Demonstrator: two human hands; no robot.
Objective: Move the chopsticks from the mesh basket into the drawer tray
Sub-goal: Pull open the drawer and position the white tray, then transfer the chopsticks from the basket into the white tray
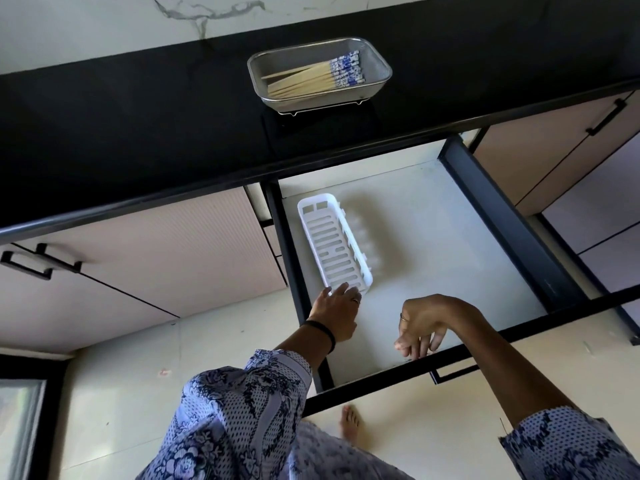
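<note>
Left hand [337,308] reaching forward, right hand [420,327] drooping, fingers loose

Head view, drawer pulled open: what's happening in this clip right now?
A person stands at an open drawer under a black counter. The left hand touches the near end of the white tray lying in the drawer. The right hand hangs loosely over the drawer's front edge, holding nothing. The chopsticks all lie in the mesh basket on the counter, so none have been moved yet.

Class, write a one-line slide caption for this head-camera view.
Left hand touches the empty white tray in the open drawer; chopsticks wait in the mesh basket.
</note>
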